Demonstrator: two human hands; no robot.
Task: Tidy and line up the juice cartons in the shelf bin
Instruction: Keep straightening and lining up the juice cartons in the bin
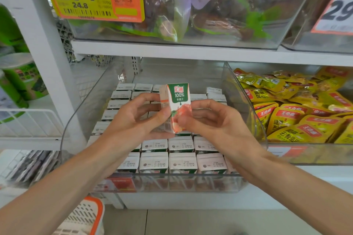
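At mid-frame, over the clear bin [84, 105], both hands close on one carton [178, 101]. The left hand [141, 116] pinches its lower left side between thumb and curled fingers. The right hand [210, 120] nips its lower right corner with thumb and fingertip, the other fingers loosely bent. The carton is held clear above the packed cartons [181, 162], which stand in rows across the bin below. Both grips sit low on it, so to my eye a slip could tip it onto the rows and knock neighbours askew. Forcing it into a tight slot could leave it crooked, and the hands hide where that slot is. It stands nearly upright, long axis up and down the frame, top uppermost, green printed face toward us.
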